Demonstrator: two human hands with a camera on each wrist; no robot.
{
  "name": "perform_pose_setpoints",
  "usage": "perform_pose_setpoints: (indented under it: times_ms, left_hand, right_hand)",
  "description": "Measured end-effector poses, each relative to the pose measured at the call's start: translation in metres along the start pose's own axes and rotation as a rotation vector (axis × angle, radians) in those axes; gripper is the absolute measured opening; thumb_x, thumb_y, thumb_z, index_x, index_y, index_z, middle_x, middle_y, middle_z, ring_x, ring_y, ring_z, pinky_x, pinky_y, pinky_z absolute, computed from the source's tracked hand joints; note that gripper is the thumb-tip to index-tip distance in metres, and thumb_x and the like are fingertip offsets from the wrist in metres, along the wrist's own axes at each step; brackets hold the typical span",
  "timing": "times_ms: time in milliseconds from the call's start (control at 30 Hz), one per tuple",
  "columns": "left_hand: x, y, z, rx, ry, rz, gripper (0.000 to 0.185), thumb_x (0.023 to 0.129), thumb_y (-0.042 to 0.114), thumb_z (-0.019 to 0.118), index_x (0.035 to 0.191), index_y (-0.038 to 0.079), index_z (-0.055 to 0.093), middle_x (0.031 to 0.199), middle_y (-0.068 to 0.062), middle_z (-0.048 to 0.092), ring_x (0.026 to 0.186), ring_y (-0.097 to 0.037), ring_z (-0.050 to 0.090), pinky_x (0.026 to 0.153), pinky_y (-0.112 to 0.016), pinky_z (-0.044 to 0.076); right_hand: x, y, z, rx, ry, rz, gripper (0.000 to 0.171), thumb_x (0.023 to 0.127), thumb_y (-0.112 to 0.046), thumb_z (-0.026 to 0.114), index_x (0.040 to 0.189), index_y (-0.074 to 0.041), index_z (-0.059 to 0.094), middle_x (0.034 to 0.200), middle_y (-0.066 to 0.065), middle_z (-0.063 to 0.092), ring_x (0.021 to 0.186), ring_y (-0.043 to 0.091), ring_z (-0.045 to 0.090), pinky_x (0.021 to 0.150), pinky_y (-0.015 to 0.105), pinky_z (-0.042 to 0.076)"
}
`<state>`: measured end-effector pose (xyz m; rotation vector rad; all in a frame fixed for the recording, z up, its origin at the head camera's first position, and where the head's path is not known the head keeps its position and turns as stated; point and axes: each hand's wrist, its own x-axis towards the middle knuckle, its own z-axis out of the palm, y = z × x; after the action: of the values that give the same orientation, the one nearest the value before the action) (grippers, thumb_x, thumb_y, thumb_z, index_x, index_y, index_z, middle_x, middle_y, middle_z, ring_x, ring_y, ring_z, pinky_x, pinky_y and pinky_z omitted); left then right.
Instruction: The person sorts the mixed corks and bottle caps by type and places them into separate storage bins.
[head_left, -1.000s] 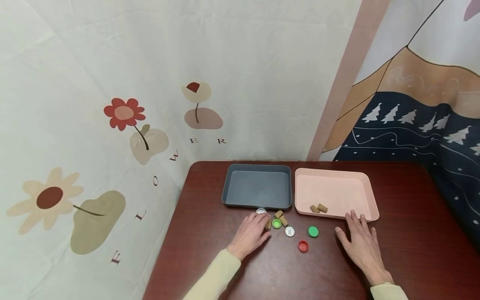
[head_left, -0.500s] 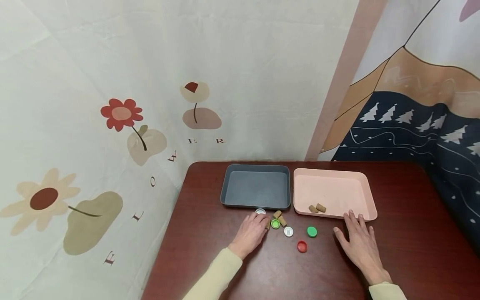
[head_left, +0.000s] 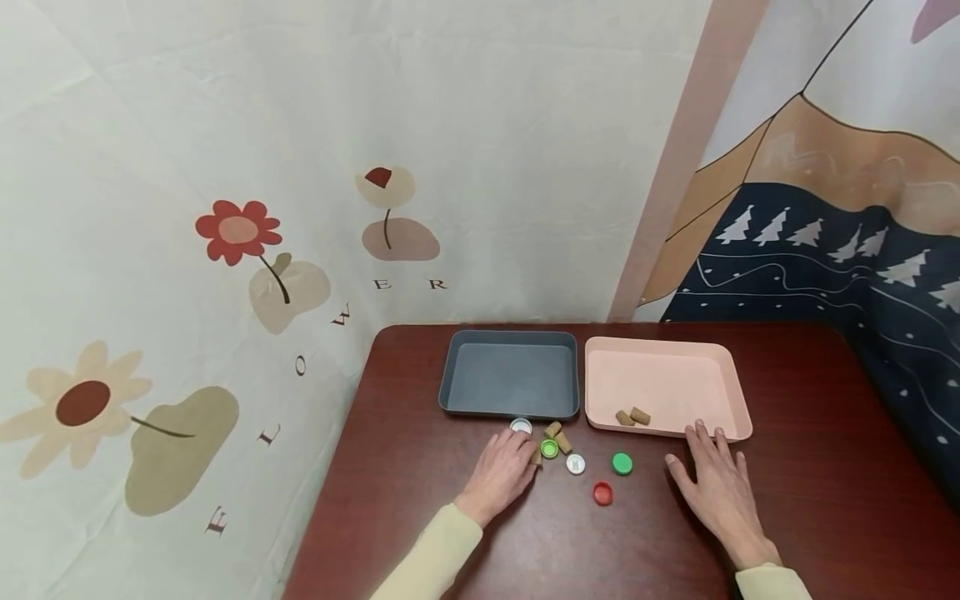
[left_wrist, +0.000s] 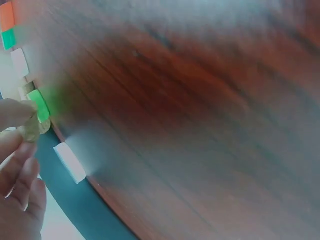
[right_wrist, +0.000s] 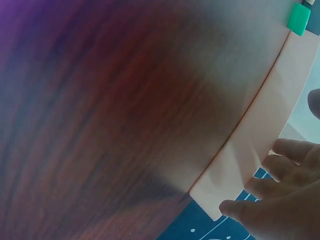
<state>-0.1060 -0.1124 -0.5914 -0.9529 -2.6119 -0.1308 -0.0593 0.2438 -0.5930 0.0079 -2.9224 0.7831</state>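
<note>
My left hand (head_left: 524,450) lies on the dark red table (head_left: 420,500), and its thumb and fingertips (left_wrist: 17,150) pinch a brown cork (left_wrist: 33,129) beside a light green cap (head_left: 550,448). Two more corks (head_left: 558,437) lie just behind that cap. A white cap (head_left: 521,427) sits at the grey tray's (head_left: 444,392) front edge. My right hand (head_left: 705,443) rests flat on the table with straight fingers (right_wrist: 287,150) against the front rim of the pink tray (head_left: 738,400). In that tray lie two corks (head_left: 632,416).
A white cap (head_left: 575,464), a dark green cap (head_left: 622,463) and a red cap (head_left: 602,493) lie between my hands. The grey tray holds nothing. Printed fabric hangs close behind the table and along its left edge.
Both hands keep their places, the left one staying at the cork. Only the head view has shifted slightly.
</note>
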Motion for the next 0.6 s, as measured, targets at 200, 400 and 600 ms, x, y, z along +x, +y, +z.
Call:
perform_pose_setpoints:
  times_ms: [200,400,600]
  left_hand:
    - [0.005,0.007,-0.004,-0.072,0.073,-0.029,0.030,0.088,0.025,0.082,0.114,0.014,0.073,0.112,0.002,0.065,0.104,-0.016,0.060,0.079,-0.029,0.048]
    - [0.016,0.016,-0.006,-0.161,0.148,-0.031,0.036,0.087,0.023,0.084,0.118,0.011,0.072,0.113,0.000,0.065,0.105,-0.018,0.060,0.092,-0.033,0.050]
    - [0.030,0.029,-0.007,-0.212,0.211,-0.042,0.039,0.086,0.021,0.085,0.121,0.011,0.071,0.116,0.000,0.065,0.106,-0.017,0.061,0.095,-0.033,0.049]
  right_hand:
    - [0.000,-0.001,0.000,-0.001,0.005,-0.003,0.070,0.105,-0.040,0.057,0.152,0.009,0.041,0.159,0.032,0.034,0.148,0.055,0.023,0.113,0.077,0.011]
    - [-0.001,-0.001,0.001,0.000,0.010,-0.007,0.069,0.105,-0.040,0.057,0.151,0.009,0.042,0.158,0.032,0.035,0.148,0.055,0.023,0.113,0.077,0.012]
    - [-0.001,0.000,0.001,-0.003,0.015,-0.011,0.069,0.105,-0.042,0.056,0.151,0.009,0.042,0.158,0.032,0.035,0.148,0.055,0.024,0.112,0.077,0.013]
